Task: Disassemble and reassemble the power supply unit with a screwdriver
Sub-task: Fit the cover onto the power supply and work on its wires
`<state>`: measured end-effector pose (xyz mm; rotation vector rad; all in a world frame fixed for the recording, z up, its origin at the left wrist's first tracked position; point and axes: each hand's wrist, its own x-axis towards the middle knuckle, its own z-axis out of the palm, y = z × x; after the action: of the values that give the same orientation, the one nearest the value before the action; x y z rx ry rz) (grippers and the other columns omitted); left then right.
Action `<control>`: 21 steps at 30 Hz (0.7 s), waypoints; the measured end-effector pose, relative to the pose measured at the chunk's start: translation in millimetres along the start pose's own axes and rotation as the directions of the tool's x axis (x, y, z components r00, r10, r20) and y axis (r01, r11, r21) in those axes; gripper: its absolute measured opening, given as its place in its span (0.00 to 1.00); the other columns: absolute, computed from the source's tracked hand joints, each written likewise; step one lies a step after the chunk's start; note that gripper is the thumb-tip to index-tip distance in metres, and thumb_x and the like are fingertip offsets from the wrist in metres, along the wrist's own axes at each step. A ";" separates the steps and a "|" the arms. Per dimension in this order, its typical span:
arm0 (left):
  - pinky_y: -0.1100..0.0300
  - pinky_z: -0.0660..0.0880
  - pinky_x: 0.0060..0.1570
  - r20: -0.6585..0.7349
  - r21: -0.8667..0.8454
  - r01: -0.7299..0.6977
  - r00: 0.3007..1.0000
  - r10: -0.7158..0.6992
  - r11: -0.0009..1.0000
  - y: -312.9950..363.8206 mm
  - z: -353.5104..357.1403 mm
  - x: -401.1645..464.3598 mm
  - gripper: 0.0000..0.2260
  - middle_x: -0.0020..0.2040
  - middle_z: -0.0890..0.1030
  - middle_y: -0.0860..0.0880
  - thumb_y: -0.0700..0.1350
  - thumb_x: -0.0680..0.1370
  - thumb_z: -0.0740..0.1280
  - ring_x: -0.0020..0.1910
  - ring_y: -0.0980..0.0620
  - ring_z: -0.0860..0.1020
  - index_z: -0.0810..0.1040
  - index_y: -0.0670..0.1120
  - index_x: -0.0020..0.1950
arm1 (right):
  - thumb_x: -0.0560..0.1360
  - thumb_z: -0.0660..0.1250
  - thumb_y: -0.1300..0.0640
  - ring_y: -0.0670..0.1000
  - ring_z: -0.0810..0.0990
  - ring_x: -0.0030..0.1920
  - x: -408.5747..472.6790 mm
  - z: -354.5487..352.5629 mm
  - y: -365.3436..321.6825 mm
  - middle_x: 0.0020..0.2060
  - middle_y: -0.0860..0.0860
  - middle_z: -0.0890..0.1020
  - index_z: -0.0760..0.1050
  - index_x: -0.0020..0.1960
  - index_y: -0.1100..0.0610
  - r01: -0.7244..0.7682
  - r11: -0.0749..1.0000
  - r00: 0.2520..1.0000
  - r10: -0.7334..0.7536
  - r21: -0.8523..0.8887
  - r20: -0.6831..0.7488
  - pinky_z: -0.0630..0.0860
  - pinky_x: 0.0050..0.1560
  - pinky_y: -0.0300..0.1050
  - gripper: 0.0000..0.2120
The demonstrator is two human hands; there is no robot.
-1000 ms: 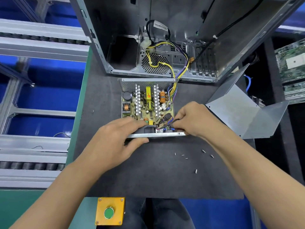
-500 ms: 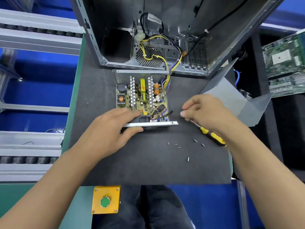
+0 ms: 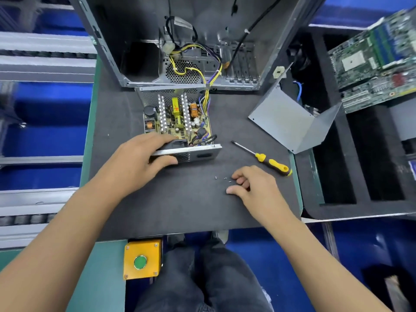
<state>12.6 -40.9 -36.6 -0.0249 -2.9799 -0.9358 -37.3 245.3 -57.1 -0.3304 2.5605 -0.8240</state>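
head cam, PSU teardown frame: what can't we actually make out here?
- Right hand: whether the curled fingers hold a screw; they hide it, head view.
- Loose screws on the mat: too small to tell type; some may sit under the hand.
- Power supply unit: near left corner covered by the left hand.
- Motherboards: blurred, cut by the right edge.

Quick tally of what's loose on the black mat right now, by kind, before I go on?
Power supply, lid off: 1
Metal cover: 1
Screwdriver: 1
Screws in plain view: 3; the right hand may hide others
Total: 6
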 end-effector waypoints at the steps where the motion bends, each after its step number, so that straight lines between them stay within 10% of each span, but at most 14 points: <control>1: 0.56 0.71 0.51 0.019 -0.006 0.003 1.000 -0.003 1.000 -0.8 -0.9 0.9 0.21 0.52 0.79 0.52 0.52 0.77 0.70 0.53 0.47 0.77 0.77 0.45 0.68 | 0.72 0.76 0.55 0.43 0.74 0.43 2.2 3.3 -1.1 0.43 0.44 0.75 0.80 0.50 0.52 0.014 1.000 1.000 -0.014 -0.019 -0.002 0.74 0.52 0.41 0.09; 13: 0.57 0.70 0.48 0.019 -0.060 0.057 0.998 -0.056 0.997 -0.3 -2.0 1.5 0.19 0.55 0.78 0.59 0.44 0.77 0.73 0.52 0.52 0.77 0.76 0.51 0.67 | 0.58 0.82 0.41 0.42 0.71 0.40 -12.6 -12.2 11.4 0.40 0.43 0.72 0.72 0.48 0.49 -0.060 0.988 0.996 0.069 -0.139 0.063 0.64 0.36 0.37 0.27; 21: 0.55 0.74 0.51 -0.010 -0.091 0.023 1.000 -0.024 0.996 2.6 -4.8 0.5 0.19 0.56 0.80 0.56 0.42 0.76 0.73 0.53 0.49 0.79 0.77 0.49 0.67 | 0.74 0.73 0.57 0.49 0.77 0.43 -21.2 -9.9 19.4 0.41 0.46 0.78 0.79 0.49 0.53 0.015 0.993 1.000 -0.012 -0.114 0.022 0.76 0.50 0.47 0.05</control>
<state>12.1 -41.5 -31.2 0.0146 -2.9317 -1.0693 -25.1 273.0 -54.5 -0.3898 2.5940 -0.6759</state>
